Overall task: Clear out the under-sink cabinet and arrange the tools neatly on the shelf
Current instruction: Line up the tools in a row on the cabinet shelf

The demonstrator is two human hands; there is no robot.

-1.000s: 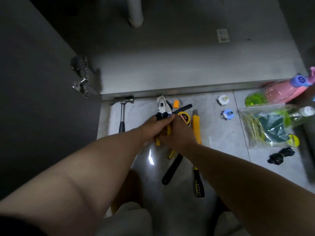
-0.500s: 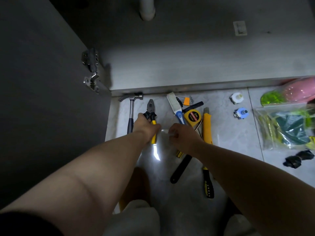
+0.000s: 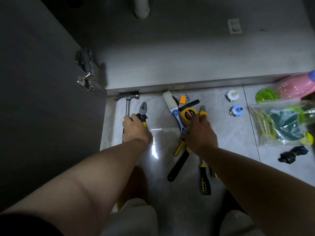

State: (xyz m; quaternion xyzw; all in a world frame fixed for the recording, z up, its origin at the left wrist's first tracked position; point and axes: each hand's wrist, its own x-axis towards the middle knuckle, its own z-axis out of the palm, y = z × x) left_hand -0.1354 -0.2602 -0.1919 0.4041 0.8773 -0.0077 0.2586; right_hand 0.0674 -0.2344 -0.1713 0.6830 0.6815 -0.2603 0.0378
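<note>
- Pliers (image 3: pixel 142 109): they lie on the floor tiles (image 3: pixel 225 133), nose toward the cabinet. The left hand (image 3: pixel 136 131) covers the handles with its fingers curled round them.
- Hammer (image 3: pixel 127 103): it lies parallel, just outside the left hand, with its head at the cabinet's front edge.
- Step in hand, as judged: laying the tools in a row before shelving. It is done well if the pliers are set parallel to the hammer with a small gap and the noses level. The hand should then let go without nudging the hammer.
- Right hand (image 3: pixel 201 133): back upward, fingers stretched forward over the tape measure (image 3: pixel 187 114) and the yellow utility knife (image 3: pixel 203 111). It clasps nothing that can be seen.
- The tools under the right hand cross one another, so the topmost is best lifted clear, not dragged.
- Beyond the right fingertips: a blue-handled brush (image 3: pixel 172 106) and a hex key set (image 3: pixel 182 99). Toward the right wrist: a black-handled tool (image 3: pixel 179 166) and a screwdriver (image 3: pixel 205 183).
- Cabinet shelf (image 3: pixel 170 65): it lies beyond both hands, with the drain pipe (image 3: pixel 141 7) at its far end.
- Hidden or unclear:
  - The pliers' handles and the hammer's grip lie under the left hand.
  - Whether the right fingers touch anything cannot be told.
  - The tools under the right palm cannot be counted.
  - The plastic bag (image 3: pixel 281 123), well outside the right hand, is cut by the frame edge.
  - Dim light blurs detail.
</note>
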